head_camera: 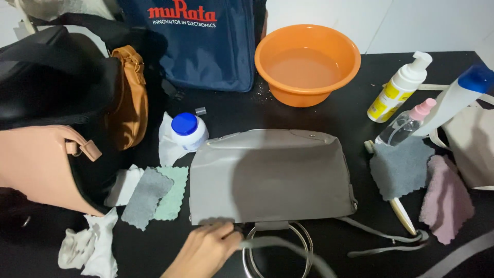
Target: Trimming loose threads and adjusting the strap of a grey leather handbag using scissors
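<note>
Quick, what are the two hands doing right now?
Left hand: fingers curled at the near edge of the grey handbag, touching it by the strap; whether it actually grips is unclear.
Right hand: not in view.

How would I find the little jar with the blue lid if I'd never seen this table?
Find the big grey handbag lying flat mid-table. Just off its top left corner sits a small white jar on a crumpled white cloth. Its round bright blue lid sets it apart from the tall bottles, which stand on the bag's other side.
</note>
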